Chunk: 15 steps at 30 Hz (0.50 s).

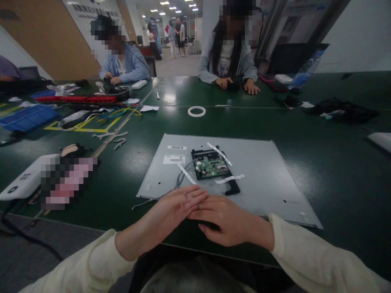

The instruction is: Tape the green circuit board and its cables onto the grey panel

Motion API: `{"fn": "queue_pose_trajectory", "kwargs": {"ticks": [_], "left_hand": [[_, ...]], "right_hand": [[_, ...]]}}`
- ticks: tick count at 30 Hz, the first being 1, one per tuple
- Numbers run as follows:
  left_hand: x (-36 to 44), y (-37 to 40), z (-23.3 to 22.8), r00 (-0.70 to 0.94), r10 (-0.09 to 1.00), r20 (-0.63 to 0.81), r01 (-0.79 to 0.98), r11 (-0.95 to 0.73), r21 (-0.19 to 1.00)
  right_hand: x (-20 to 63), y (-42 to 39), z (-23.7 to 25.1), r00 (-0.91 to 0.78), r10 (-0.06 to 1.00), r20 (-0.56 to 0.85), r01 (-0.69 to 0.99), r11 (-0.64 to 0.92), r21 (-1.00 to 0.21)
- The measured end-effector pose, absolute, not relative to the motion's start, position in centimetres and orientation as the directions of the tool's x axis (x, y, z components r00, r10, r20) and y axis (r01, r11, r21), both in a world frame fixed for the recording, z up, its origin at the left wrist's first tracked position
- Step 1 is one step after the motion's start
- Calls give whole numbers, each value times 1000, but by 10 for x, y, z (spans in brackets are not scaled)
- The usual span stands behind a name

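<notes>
My left hand (177,207) is stretched out at the near edge of a grey metal panel (259,162), with its fingers extended and nothing in it. The fingertips of my right hand (227,219) meet and overlap the left fingers; its thumb stands apart below, and no object shows in it. Just beyond both hands, a green circuit board (212,167) sits in a black plastic frame (233,187) on the panel. Strips of white tape (230,179) lie across and beside the frame. Thin grey cables (181,177) run from the board toward the panel's left edge.
A roll of white tape (196,111) lies beyond the panel. To the left are a white power bank-like box (29,177), a blue basket (29,118) and loose wires (122,114). Two people sit across the green table (244,118). A plastic bottle (307,69) stands tilted at right.
</notes>
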State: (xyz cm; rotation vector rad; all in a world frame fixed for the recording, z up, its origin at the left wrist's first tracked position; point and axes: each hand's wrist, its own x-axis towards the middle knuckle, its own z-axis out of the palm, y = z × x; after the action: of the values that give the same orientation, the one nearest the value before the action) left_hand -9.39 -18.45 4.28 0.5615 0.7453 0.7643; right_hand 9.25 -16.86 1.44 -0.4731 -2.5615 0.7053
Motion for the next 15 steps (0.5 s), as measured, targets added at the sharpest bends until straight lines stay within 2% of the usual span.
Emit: {"fn": "queue_pose_trajectory", "kwargs": {"ticks": [3, 5, 7, 9, 11, 15], "left_hand": [[-95, -189, 61, 511, 772, -378, -142, 509, 849], [-94, -184, 73, 480, 837, -263, -8, 304, 953], [-92, -173, 79, 383, 920, -83, 114, 42, 993], [-89, -156, 79, 301, 950, 85, 223, -156, 962], [-85, -138, 72, 302, 938, 168, 316, -265, 911], [-80, -107, 47, 352, 933, 78, 512, -262, 818]], "right_hand": [[93, -169, 13, -848, 425, 316, 218, 824, -524], [94, -169, 13, -848, 434, 304, 226, 815, -534], [95, -169, 14, -850, 439, 289, 225, 801, -555], [95, -169, 16, -852, 445, 277, 225, 788, -574], [95, -169, 18, -846, 456, 276, 226, 775, -590], [95, -170, 19, -848, 457, 270, 221, 767, -602]]}}
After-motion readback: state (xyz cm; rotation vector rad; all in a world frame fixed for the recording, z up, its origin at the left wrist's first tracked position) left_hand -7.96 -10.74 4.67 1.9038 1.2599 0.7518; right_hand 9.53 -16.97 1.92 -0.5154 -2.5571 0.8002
